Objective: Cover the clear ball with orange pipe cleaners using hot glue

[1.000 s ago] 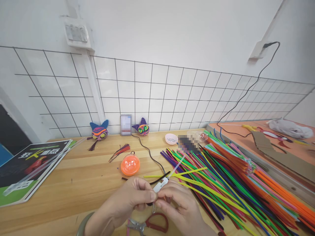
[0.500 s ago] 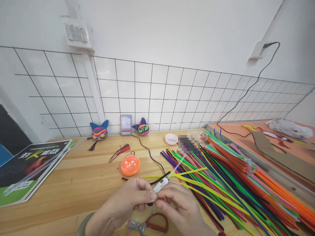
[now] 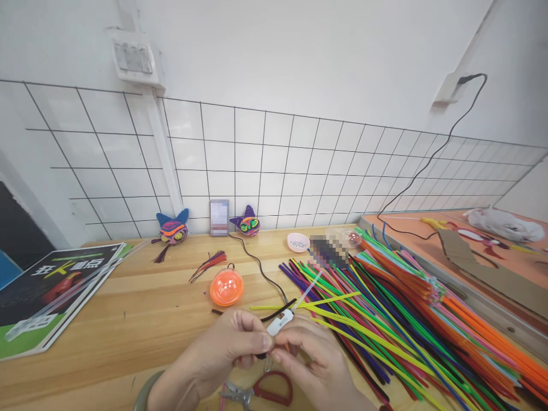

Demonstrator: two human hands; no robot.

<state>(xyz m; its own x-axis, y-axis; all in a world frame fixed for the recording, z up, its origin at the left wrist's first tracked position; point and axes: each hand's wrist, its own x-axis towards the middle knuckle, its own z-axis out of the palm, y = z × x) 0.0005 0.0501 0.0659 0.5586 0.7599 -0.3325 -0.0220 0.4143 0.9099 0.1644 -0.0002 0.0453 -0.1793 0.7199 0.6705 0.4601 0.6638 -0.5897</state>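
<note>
My left hand is closed, thumb against curled fingers, on a small dark piece mostly hidden by the fingertips. Beside it my right hand pinches at the same spot, its fingertips almost meeting the left thumb; what it grips I cannot make out. Just behind the fingers lies a white glue gun with a glue stick in its rear end and a black cord. Under the hands are scissors with a red handle. An orange ball stands beyond my left hand.
A large pile of coloured pipe cleaners spreads over the right side. Two finished cat-like ornaments and a phone stand by the wall. A pink bowl sits at the back, magazines at left, cardboard at right.
</note>
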